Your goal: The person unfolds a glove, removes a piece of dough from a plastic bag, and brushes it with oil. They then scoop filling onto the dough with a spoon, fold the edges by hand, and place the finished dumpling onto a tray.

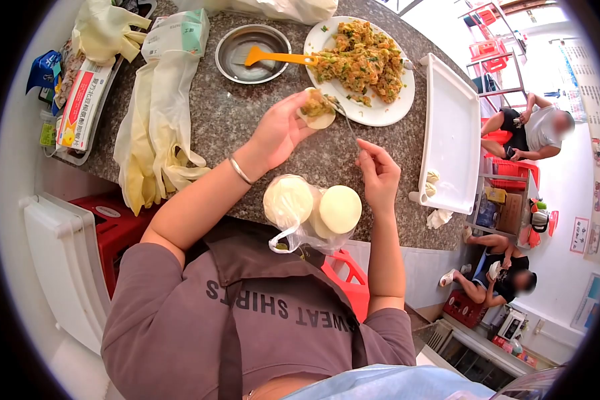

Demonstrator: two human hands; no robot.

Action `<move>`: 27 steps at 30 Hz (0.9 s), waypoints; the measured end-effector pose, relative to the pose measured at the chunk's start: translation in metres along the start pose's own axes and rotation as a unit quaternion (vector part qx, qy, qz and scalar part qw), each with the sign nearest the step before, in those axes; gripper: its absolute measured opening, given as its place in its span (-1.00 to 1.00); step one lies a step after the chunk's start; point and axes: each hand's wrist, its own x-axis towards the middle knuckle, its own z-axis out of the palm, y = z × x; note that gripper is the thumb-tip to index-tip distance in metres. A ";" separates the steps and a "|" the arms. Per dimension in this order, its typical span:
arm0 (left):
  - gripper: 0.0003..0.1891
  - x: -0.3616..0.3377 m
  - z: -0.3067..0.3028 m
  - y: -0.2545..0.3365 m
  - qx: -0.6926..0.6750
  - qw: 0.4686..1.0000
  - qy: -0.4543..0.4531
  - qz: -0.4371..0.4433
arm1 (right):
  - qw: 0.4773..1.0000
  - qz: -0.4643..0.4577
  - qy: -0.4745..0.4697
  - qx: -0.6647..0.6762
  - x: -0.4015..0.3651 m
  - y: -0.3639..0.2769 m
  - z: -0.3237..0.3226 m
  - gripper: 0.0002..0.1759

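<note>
My left hand [281,137] holds a round dumpling wrapper [319,119] with a lump of filling on it. In my right hand [380,175], the fingers pinch the handle of a thin metal utensil [347,119]; its tip touches the filling, and its exact kind is hard to make out. Just beyond both hands sits a white plate [407,100] heaped with chopped filling [363,57] flecked with green. Nearer my body, two stacks of round wrappers [341,208] rest at the table edge, partly in a clear plastic bag [293,223].
A metal bowl [228,48] has an orange-handled brush [273,56] across it. On the right, a white tray [452,120] holds a few shaped dumplings [432,181]; crumpled tissue [439,218] lies beside it. Pale gloves [157,133] drape at left. Two people sit off to the right.
</note>
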 end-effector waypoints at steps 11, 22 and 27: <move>-0.55 -0.004 0.005 0.014 -0.041 0.999 0.000 -0.003 | 0.993 -0.110 0.028 -0.019 0.005 0.004 -0.002 -0.75; -0.47 -0.005 0.009 0.013 0.010 0.999 -0.033 0.018 | 0.976 -0.156 -0.008 -0.153 0.016 -0.023 -0.007 -0.74; -0.46 -0.005 0.010 0.016 0.010 0.999 -0.034 0.027 | 0.985 -0.119 -0.018 -0.122 0.018 -0.011 -0.010 -0.74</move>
